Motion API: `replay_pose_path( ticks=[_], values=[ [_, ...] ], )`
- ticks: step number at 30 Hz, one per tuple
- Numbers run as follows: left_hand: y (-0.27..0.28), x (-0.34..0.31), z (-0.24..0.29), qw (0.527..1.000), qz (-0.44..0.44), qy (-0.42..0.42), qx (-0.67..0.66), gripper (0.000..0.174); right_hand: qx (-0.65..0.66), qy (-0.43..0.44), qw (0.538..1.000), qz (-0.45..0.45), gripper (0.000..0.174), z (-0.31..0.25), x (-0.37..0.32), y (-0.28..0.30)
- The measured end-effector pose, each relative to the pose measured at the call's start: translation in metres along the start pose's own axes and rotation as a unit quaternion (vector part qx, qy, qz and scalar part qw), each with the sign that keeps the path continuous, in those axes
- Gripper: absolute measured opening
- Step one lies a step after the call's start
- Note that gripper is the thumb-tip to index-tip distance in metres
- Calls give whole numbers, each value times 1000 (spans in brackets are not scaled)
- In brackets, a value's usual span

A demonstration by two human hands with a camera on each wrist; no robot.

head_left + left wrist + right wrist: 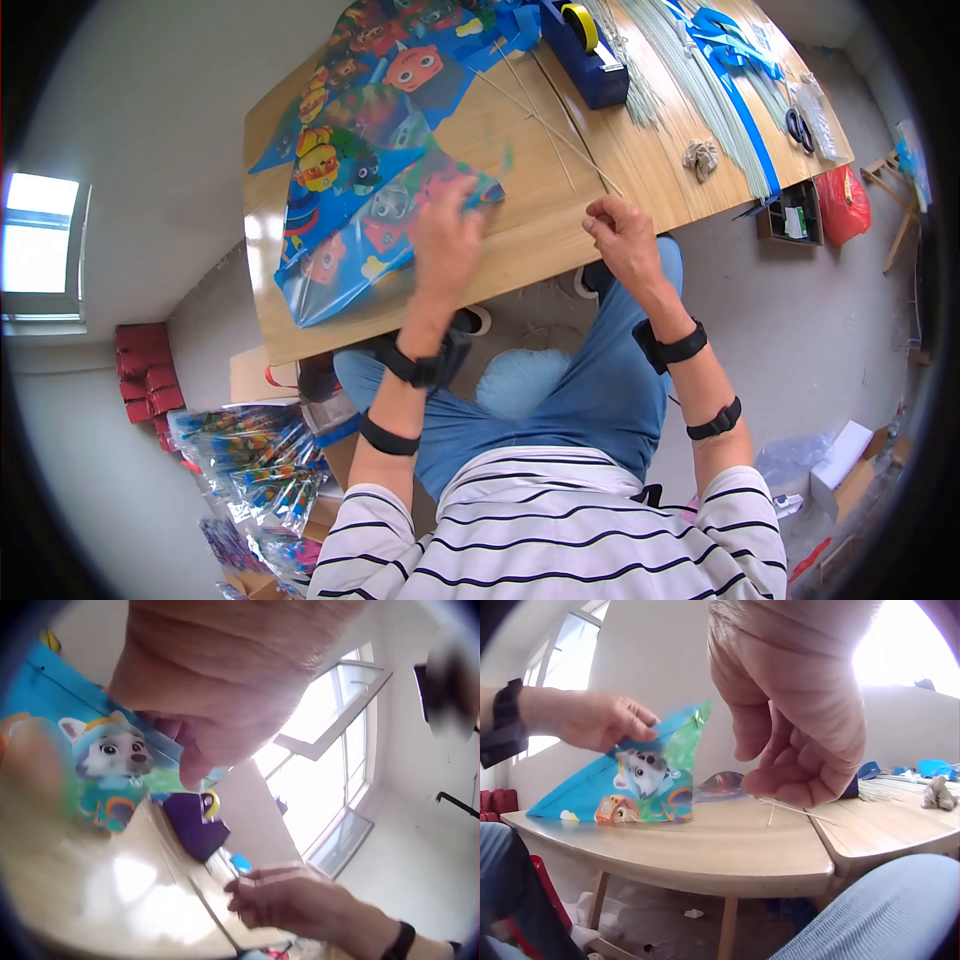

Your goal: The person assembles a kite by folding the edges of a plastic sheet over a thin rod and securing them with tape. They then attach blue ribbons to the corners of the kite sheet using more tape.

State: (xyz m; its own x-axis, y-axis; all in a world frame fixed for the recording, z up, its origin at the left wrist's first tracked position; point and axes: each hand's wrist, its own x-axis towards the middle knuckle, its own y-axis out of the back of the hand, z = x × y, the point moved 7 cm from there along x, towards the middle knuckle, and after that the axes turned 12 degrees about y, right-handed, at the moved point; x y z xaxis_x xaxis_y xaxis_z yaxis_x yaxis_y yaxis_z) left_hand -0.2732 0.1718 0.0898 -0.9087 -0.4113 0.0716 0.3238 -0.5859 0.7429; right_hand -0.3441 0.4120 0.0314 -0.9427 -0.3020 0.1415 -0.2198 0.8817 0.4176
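My left hand [445, 240] is blurred over a blue plastic kite sail [340, 250] printed with cartoon animals. In the right wrist view, the fingers and thumb of that hand pinch the top edge of the sail [645, 787], lifting this part off the table into a slanting triangle. To the right, my right hand [625, 240] hovers by the table's front edge with loosely curled fingers. Nothing shows between its fingers in the right wrist view. Thin sticks [560, 138] lie crossed on the wooden table [480, 130] just beyond this hand.
More printed sails [370, 55] lie toward the back left. A dark blue tape dispenser [600, 80] with yellow tape stands at the back. Bundled rods [665, 45], blue strips [740, 120], a knotted cloth-like bundle [701, 158] and scissors [798, 130] occupy the right side.
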Motion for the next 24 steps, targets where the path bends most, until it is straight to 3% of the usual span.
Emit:
replay_pose_path(
  ticks=[1,4,5,8,11,16,22,24],
  values=[
    [-15,-21,9,995,15,-71,68,45,-15,7,1000,23,17,1,-2,5],
    [-49,-65,0,993,-91,-63,52,63,-102,33,993,44,22,-5,-15,21],
    [-47,-71,-8,994,-78,-59,50,64,-139,43,989,42,24,-8,-21,25],
    [-27,-79,-50,998,-39,-35,21,64,-259,183,947,51,32,-42,-54,16],
    [-10,-85,-80,996,-12,11,83,66,-261,264,928,-18,35,-65,-75,-8],
    [-9,-76,-123,983,4,24,182,74,-283,207,937,0,41,-40,-75,-6],
    [-28,-41,-125,979,24,87,180,78,-383,277,876,-94,69,-66,-71,-40],
    [-30,-37,-123,978,24,97,181,78,-366,278,878,-136,80,-68,-67,-64]
  ],
)
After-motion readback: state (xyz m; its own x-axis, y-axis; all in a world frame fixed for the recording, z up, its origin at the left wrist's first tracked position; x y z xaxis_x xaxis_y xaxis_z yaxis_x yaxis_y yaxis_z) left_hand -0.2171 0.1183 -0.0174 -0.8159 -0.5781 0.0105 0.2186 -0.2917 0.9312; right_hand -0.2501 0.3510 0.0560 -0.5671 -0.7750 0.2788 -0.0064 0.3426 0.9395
